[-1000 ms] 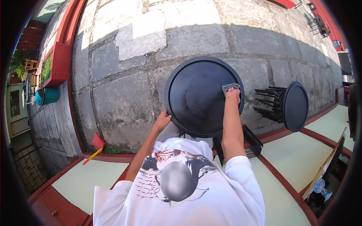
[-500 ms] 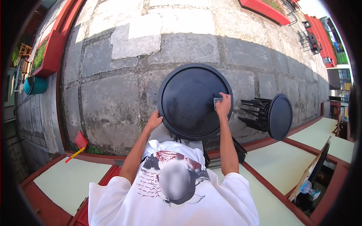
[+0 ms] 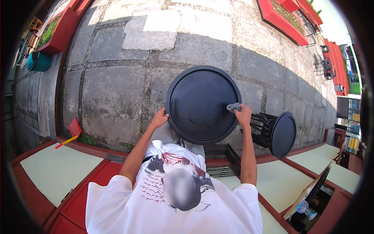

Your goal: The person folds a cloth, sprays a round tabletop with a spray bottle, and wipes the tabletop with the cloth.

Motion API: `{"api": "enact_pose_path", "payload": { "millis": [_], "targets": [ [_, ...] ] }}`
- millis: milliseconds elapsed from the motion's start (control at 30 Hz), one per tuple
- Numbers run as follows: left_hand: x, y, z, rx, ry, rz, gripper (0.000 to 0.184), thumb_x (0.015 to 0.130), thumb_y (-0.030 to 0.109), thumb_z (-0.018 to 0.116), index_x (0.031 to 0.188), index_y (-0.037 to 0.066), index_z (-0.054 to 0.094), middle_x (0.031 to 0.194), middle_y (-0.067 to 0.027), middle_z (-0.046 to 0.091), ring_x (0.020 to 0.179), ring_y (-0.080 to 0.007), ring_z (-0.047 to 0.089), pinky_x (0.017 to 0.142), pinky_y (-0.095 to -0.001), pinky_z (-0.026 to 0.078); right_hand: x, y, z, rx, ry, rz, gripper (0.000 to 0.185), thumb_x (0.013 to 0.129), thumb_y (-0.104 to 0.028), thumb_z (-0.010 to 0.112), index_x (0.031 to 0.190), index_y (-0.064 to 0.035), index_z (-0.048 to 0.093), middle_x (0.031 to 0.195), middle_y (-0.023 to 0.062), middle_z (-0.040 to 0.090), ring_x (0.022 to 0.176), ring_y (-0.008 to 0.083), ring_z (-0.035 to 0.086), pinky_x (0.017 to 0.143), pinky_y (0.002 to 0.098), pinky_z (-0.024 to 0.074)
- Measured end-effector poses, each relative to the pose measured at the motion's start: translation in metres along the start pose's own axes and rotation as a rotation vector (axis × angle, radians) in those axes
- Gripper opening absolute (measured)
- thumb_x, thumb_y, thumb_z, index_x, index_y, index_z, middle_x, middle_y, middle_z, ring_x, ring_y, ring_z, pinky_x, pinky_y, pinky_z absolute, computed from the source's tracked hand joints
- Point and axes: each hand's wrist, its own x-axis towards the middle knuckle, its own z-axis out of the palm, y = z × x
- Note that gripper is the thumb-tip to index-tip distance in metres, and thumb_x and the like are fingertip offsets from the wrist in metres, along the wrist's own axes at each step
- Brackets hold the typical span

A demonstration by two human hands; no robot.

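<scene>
A round black tabletop [image 3: 204,97] with a raised rim is in front of me, with damp-looking smudges across its surface. My left hand [image 3: 159,117] grips its left rim, the thumb near the top edge. At the right rim, my right hand [image 3: 244,116] is closed on a crumpled grey cloth [image 3: 233,107], which lies against the tabletop's surface. Whatever supports the tabletop is hidden beneath it.
A smaller round black table [image 3: 283,134] lies tipped to the right, its dark legs [image 3: 261,125] pointing toward me. A red dustpan [image 3: 75,126] with a yellow handle is at left. Beyond are a teal bin [image 3: 39,61] and red planters [image 3: 278,21] on stone paving.
My right hand and the cloth have moved right, from the inner surface to the rim. My left hand keeps its hold on the left rim. The camera view has turned slightly.
</scene>
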Motion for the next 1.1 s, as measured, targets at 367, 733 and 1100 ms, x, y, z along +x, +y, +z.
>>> {"api": "enact_pose_path", "payload": {
  "millis": [367,733,1100],
  "targets": [
    [-0.005,0.030,-0.012,0.082,-0.071,-0.078,0.042,0.092,0.004,0.062,0.133,-0.002,0.059,0.118,-0.0189,0.071,0.107,-0.0310,0.067,0.099,-0.0422,0.051,-0.019,0.031,0.005,0.719,-0.280,0.222,0.034,0.085,-0.014,0.060,0.114,0.0008,0.068,0.100,0.0203,0.073,0.092,0.0279,0.071,0.086,0.0385,0.0533],
    [-0.063,0.192,0.028,0.223,0.126,0.274,0.056,0.088,0.014,0.075,0.138,0.003,0.052,0.133,-0.0225,0.055,0.120,-0.0424,0.059,0.103,-0.0467,0.049,-0.082,-0.117,-0.002,2.745,-0.827,-0.022,0.043,0.100,-0.032,0.057,0.129,-0.0027,0.045,0.089,0.0102,0.045,0.059,0.0168,0.048,0.054,0.0308,0.0424],
    [-0.093,0.307,0.066,0.351,-0.449,0.577,0.031,0.095,0.027,0.075,0.108,0.000,0.068,0.100,-0.0193,0.069,0.100,-0.0377,0.066,0.087,-0.0459,0.051,-0.154,-0.137,-0.001,2.147,-0.792,0.383,0.052,0.106,-0.044,0.043,0.131,0.0000,0.056,0.113,0.0188,0.067,0.074,0.0323,0.070,0.058,0.0429,0.0571]
  ]
}}
